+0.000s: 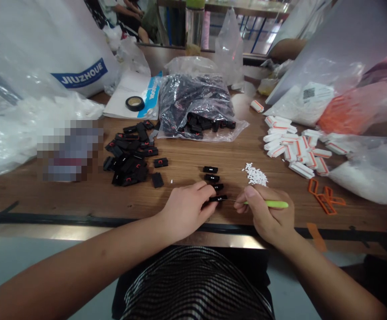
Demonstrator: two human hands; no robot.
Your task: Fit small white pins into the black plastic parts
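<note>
My left hand (pixel 187 209) is closed on a small black plastic part (pixel 219 198) near the table's front edge. In my right hand (pixel 269 212) is a thin tool with a yellow-green handle (pixel 276 204); its tip points left, at or close to that black part. More black parts (pixel 210 169) lie in a short column just beyond my left fingers, one of them partly covered by the fingers. Tiny white pieces (pixel 256 174) are heaped beyond my right hand. A single white piece (pixel 171 181) lies left of the column.
Black parts (pixel 130 164) are piled at left, below a tape roll (pixel 135 104). A plastic bag of black parts (pixel 196 102) lies at the back. White parts with orange edging (pixel 296 149) and orange frames (pixel 325 200) are at right. White bags (pixel 46 58) flank the table.
</note>
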